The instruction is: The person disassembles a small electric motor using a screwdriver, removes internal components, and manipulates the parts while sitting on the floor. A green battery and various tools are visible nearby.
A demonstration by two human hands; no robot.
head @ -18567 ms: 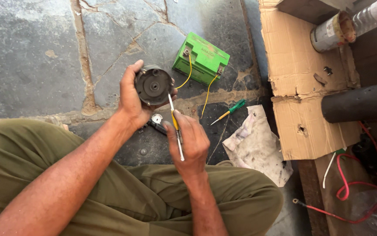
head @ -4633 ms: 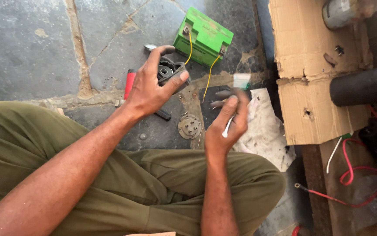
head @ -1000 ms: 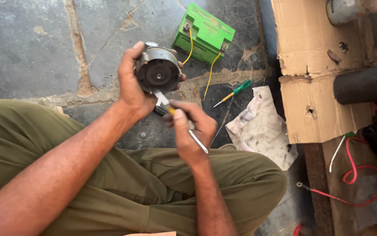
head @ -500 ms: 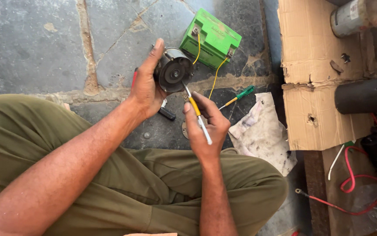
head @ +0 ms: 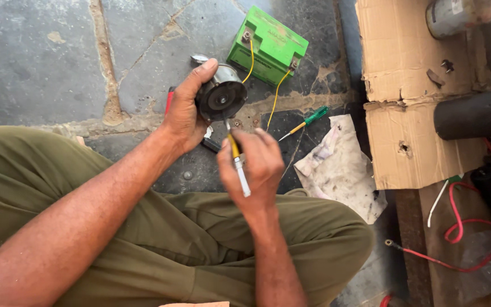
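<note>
Cracked grey stone floor (head: 40,62) in daylight, torn cardboard sheet (head: 410,108) at right.

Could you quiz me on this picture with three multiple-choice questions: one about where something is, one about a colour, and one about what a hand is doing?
1. Where does the green-handled screwdriver lie?
A. On the floor between the battery and the rag
B. On the cardboard
C. In the person's lap

2. What colour are the two wires on the battery?
A. Red
B. Yellow
C. Blue

3. What is the left hand doing?
A. Lying flat on the floor
B. Resting on the knee
C. Gripping the round motor

Answers:
1. A: it rests on the stone floor, below the battery and just beside the rag.
2. B: both thin wires at its top are yellow.
3. C: fingers wrap the motor while the right hand points a screwdriver at it.
</note>
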